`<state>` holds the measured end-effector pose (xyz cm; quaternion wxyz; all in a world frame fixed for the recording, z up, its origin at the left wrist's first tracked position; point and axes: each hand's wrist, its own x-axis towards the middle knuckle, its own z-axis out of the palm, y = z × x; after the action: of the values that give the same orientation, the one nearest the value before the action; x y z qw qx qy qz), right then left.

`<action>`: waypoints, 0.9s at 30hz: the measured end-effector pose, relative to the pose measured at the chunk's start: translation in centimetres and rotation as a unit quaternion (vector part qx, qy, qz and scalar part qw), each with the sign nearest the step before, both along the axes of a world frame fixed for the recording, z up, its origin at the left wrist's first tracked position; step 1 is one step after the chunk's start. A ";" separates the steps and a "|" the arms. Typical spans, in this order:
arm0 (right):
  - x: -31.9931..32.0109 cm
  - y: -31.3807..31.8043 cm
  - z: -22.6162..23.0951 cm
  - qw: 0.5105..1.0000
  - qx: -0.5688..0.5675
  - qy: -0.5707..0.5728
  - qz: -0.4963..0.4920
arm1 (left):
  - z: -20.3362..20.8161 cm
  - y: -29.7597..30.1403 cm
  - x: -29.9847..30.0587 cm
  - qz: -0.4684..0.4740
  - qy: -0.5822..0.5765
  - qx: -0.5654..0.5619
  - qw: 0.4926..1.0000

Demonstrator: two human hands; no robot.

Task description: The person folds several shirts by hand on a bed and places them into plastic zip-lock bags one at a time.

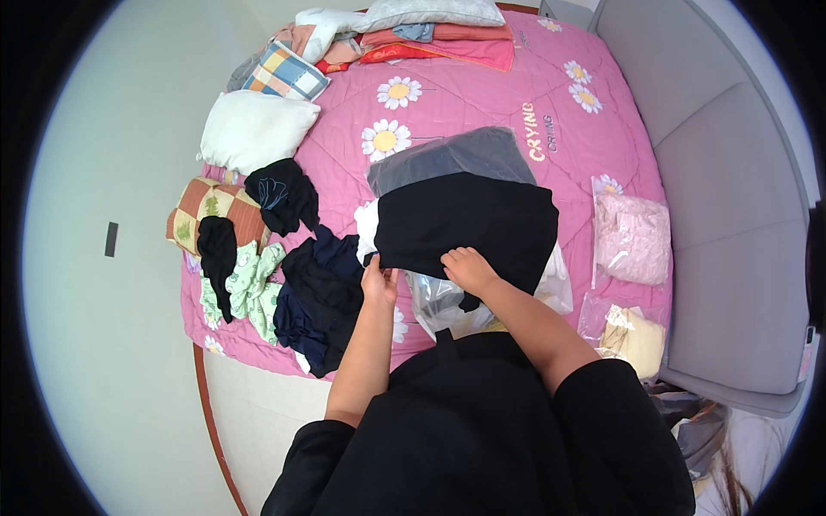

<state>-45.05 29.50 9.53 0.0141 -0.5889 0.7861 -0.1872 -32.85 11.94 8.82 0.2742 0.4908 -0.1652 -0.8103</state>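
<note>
A black garment (469,219) lies spread out flat in front of me; its exact kind does not show. My left hand (379,279) pinches its near left corner between thumb and fingers. At the near edge, right of there, my right hand (470,269) has its fingers curled over the cloth, thumb hidden. White cloth (368,228) sticks out past the garment's left side. Beneath the near edge, clear plastic packaging (437,299) is partly covered. A dark grey folded item in a clear bag (465,157) touches the garment's far side.
The bed has a pink flowered quilt (469,95). Left lie a dark clothes pile (323,288), green-white cloth (251,288), black garments and cushions. Bagged pink cloth (632,236) and bagged yellow cloth (632,340) sit right, beside the grey headboard (727,198). Folded bedding (439,34) is far.
</note>
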 end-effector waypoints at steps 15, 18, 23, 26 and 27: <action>-0.5 0.4 0.6 0.988 -0.041 0.126 0.083 | -0.2 -0.1 0.4 0.022 -0.003 0.032 0.999; -0.5 0.8 0.4 0.985 -0.060 0.106 0.126 | -0.4 -0.3 0.5 0.027 -0.004 0.037 0.999; -0.6 1.1 0.1 0.985 -0.052 0.104 0.125 | -0.6 -0.3 0.4 0.034 -0.010 0.037 0.999; 0.5 0.8 0.5 0.991 -0.057 0.095 0.076 | -0.5 -0.2 0.5 0.034 -0.006 0.030 0.999; 0.9 0.6 0.9 0.994 -0.045 0.075 0.065 | -0.4 -0.2 0.5 0.035 -0.002 0.026 0.999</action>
<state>-44.17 30.10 10.43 -0.0595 -0.6510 0.7358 -0.1768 -32.36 11.76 8.37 0.2893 0.5049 -0.1271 -0.8033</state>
